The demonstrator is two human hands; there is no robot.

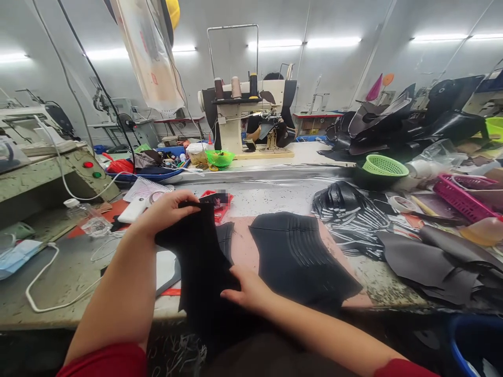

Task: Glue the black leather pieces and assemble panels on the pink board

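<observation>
A black sheet piece (202,262) hangs over the front edge of the table, its top raised above the surface. My left hand (173,209) pinches its upper edge between thumb and fingers. Lower down, my right hand (247,290) grips the right edge of the same piece, thumb on the near face. Beside it on a pink mat (245,235) lies a flat stack of black pieces (298,256) with curved ridges. A smaller black piece (225,238) shows behind the held one, and a pale piece (166,268) lies to its left.
A sewing machine (231,125) with thread spools stands at the back. Strips (349,214), dark leather pieces (432,262) and a green basket (385,165) are on the right. At the left are a plastic bottle (88,217), a cable and a notebook (145,188). A blue bin (456,340) sits below right.
</observation>
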